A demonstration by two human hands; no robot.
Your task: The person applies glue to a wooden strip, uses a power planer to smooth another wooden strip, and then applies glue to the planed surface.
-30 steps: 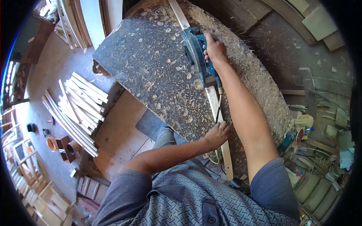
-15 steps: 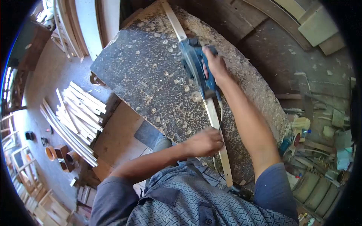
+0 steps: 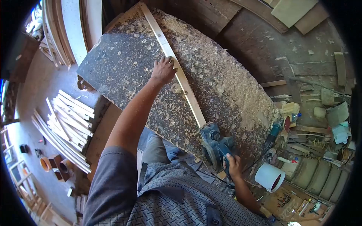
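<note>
A long pale wooden strip (image 3: 183,81) lies across the dark bench top (image 3: 124,60), which is strewn with shavings. My left hand (image 3: 164,70) rests on the strip's upper half, its fingers bent over the edge and gripping it. Near the bench's front edge, my right hand (image 3: 232,165) is wrapped round the handle of a blue power planer (image 3: 215,145). The planer sits at the near end of the strip and hides that end.
Cut strips (image 3: 71,120) are stacked at the left. A white bucket (image 3: 266,176), a green power tool (image 3: 274,132) and wood offcuts stand or lie to the right. Curved boards (image 3: 73,26) lean at the upper left; shavings cover the bench's right side.
The planer and my right hand have come down from mid-strip to its near end. My left hand has moved from the near part of the strip up to its upper half.
</note>
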